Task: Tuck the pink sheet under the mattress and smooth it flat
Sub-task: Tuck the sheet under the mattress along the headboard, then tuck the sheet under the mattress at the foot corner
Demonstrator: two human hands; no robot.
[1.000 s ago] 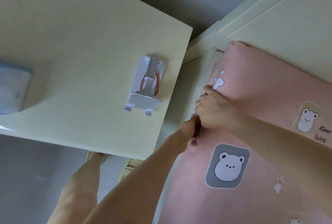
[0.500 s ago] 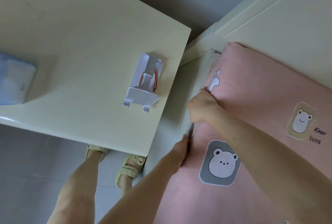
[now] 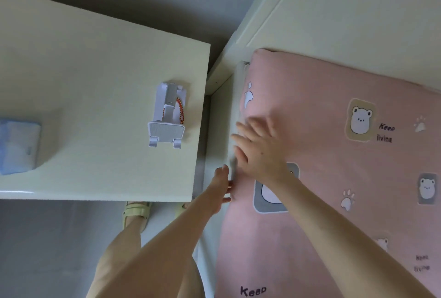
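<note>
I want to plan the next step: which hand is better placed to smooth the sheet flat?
Probably the right hand: it lies open on the pink sheet. The left hand is at the mattress edge.

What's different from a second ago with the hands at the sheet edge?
The right hand has opened from a fist gripping the edge of the pink sheet into a flat palm with spread fingers, resting on top near the edge. The left hand has slid a little toward the person along the mattress side, its fingers at the edge. The phone stand on the desk is unchanged.
</note>
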